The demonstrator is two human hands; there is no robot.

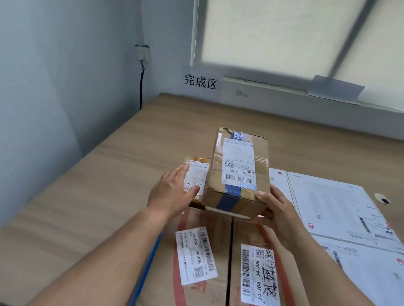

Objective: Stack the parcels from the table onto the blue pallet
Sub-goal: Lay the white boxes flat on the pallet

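A medium brown box (240,160) with blue tape and a white shipping label sits tilted on top of a large cardboard box (167,290) with red print and two labels. My right hand (280,214) grips the medium box at its near right corner. A small parcel (197,174) with orange tape and a white label lies against the medium box's left side. My left hand (172,193) is laid over it, fingers across the label. A thin blue edge, apparently the pallet (147,268), shows along the large box's left side.
Flat white parcels (333,207) lie to the right of the boxes. A wood-grain surface (83,204) spreads left and behind, up to the wall corner. A sign (200,81), a window ledge (263,92) and a black cable (141,90) line the walls.
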